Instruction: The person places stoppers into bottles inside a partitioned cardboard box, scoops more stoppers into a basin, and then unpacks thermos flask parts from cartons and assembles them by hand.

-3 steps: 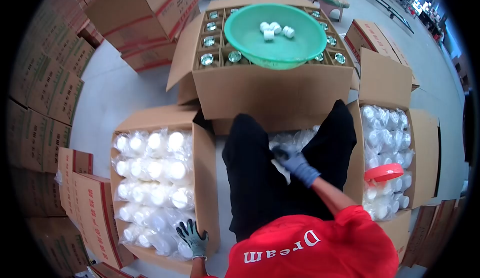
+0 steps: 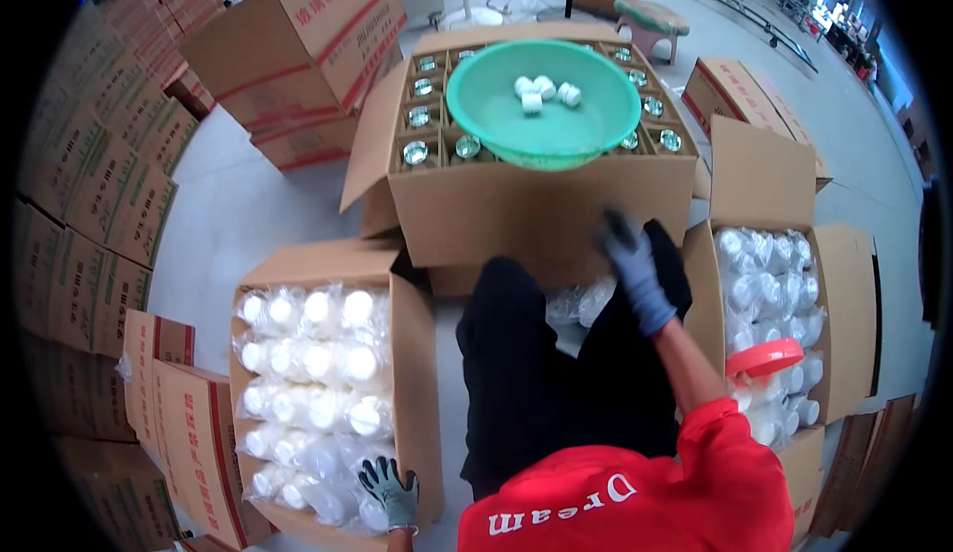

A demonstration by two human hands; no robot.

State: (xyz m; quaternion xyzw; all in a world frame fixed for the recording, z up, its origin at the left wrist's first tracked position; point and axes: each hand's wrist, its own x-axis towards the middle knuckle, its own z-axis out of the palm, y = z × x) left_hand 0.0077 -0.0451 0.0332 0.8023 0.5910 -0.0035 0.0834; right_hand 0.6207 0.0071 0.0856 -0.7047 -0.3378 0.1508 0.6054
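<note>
My left hand [image 2: 392,490], in a grey-green glove with dark fingertips, lies spread at the near right corner of a left-hand carton [image 2: 415,373]. Under its fingers is clear plastic wrapping around rows of white caps [image 2: 318,361]. My right hand [image 2: 632,264], in a blue-grey glove, hangs over my right knee before a large carton [image 2: 536,205]; motion smears its fingers, and whether it holds anything is not visible. A green basin [image 2: 476,135] with several white caps [image 2: 544,87] sits on that carton, above glass bottles [image 2: 415,153] in cardboard dividers.
At right, an open carton [image 2: 701,284] holds bagged white caps, with a red plastic ring [image 2: 764,357] on top. Stacked cartons [image 2: 89,205] line the left side. A small stool [image 2: 650,18] stands behind the large carton. More plastic-wrapped pieces [image 2: 596,301] lie between my knees.
My right hand has moved from between my thighs up and forward to my right knee. My left hand stays spread on the wrapping. The view has tilted slightly upward.
</note>
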